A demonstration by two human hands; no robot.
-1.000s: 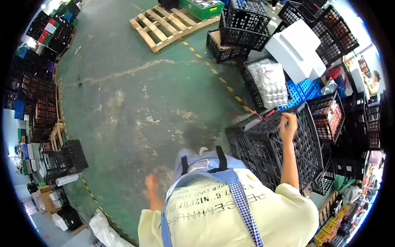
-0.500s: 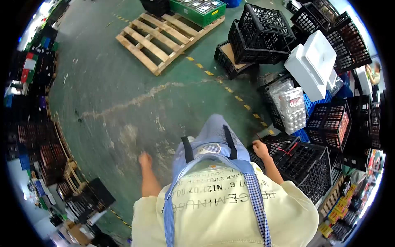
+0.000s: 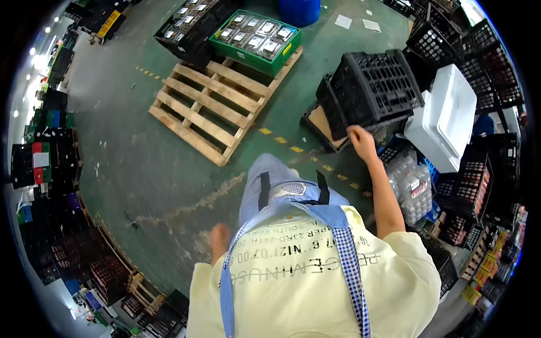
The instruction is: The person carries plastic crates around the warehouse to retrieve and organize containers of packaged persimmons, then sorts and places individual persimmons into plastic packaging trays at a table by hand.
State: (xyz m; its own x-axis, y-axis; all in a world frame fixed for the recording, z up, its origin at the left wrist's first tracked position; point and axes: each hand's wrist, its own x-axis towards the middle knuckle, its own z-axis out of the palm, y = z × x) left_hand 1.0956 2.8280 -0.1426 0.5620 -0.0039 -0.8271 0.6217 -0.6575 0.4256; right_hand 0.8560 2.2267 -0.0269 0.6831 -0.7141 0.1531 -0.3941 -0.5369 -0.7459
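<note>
Right hand (image 3: 362,142) at 1 o'clock, beside the lower near corner of a large black slatted plastic crate (image 3: 378,87); grip partly closed, fingers curled, nothing clearly held; contact with the corner cannot be told. Left hand (image 3: 220,235) low at 9 o'clock, blurred; its grip cannot be read.

Handling, as judged: a reach to the crates would go best with the feet squared to 1 o'clock and both hands on opposite rims; the pile looks skewed, so steady the lower crates before shifting the upper; fingers best kept out of the gaps between crates; the white foam box (image 3: 431,132) at 2 o'clock sits close by, so any turn is better made away from it.

Counts, near to far: hands, two; clear plastic packs (image 3: 414,192) between 2 and 3 o'clock, bunched, number uncertain; black crates in the pile at 1 o'clock, at least three, overlapping; flat brown cardboard (image 3: 320,124) in the lowest, one piece seen; white foam box, one clear, perhaps more pieces behind; pale slatted wooden pallet (image 3: 205,102) at 11 o'clock, one; green plastic crate (image 3: 242,54) on its far part, just short of 12, one, with about eight clear labelled boxes (image 3: 255,41); black crate of similar boxes (image 3: 183,52) at 11, one, contents too crowded to count; blue drum (image 3: 300,11) at 12, one.
</note>
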